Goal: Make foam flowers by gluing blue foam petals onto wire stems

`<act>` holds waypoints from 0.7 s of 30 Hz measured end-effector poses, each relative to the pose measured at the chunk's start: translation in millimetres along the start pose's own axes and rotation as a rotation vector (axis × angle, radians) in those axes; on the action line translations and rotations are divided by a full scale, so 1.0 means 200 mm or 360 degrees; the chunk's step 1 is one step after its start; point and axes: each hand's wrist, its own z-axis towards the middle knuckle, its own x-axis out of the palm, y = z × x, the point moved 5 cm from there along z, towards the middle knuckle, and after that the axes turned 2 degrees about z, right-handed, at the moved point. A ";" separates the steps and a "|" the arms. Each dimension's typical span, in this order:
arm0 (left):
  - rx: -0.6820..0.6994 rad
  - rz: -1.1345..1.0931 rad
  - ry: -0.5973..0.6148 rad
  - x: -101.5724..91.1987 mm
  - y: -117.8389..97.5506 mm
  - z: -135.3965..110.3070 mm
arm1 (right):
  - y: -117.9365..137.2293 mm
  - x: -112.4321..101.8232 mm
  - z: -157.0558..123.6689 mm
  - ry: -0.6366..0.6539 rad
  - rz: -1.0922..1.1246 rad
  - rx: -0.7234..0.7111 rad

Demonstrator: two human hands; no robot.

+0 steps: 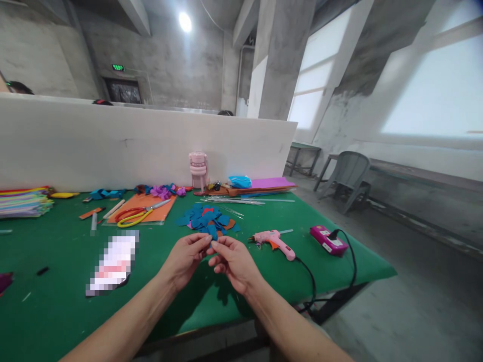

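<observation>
My left hand (190, 257) and my right hand (233, 261) meet above the green table near its front. Thumbs and fingertips of both are pinched on a small blue paper piece (214, 241), mostly covered by the fingers. Just beyond them lies a loose pile of cut blue pieces (206, 217), with a few brown, red and pink ones among them. A pink hot glue gun (273, 238) rests on its side to the right of my right hand. Its nozzle points left and a clear glue stick pokes out of its back.
A purple power strip (328, 240) with a plugged-in black cord sits near the table's right edge. Scissors (138, 215) lie on an orange sheet (162, 215) at left. Thin wires (234, 200), a pink bottle (198, 171) and coloured sheets (24, 202) stand along the white partition (151, 146).
</observation>
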 end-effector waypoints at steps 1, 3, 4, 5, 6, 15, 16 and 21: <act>-0.0012 -0.0011 -0.0003 0.00 0.00 0.00 | 0.00 0.00 0.00 0.0025 -0.0006 0.0015; -0.0013 -0.0028 -0.0012 -0.01 0.00 0.00 | -0.01 0.00 0.00 0.0069 -0.0046 0.0049; -0.0002 -0.0036 -0.0022 -0.02 0.00 0.01 | -0.01 0.00 0.00 0.0086 -0.0071 0.0065; 0.0012 -0.0041 -0.0035 -0.03 0.00 0.01 | -0.01 0.00 0.00 0.0098 -0.0091 0.0081; 0.0024 -0.0043 -0.0046 -0.03 0.00 0.02 | -0.02 0.00 -0.01 0.0105 -0.0103 0.0093; 0.0077 -0.0008 -0.0025 -0.04 0.00 0.03 | -0.05 -0.01 0.00 0.0265 0.0026 0.0248; 0.0096 0.0010 -0.0038 -0.04 -0.01 0.02 | -0.04 -0.01 0.01 0.0244 0.0009 0.0216; 0.0249 0.0229 -0.0091 -0.05 -0.05 0.01 | 0.00 -0.03 0.01 0.0016 -0.0140 -0.0056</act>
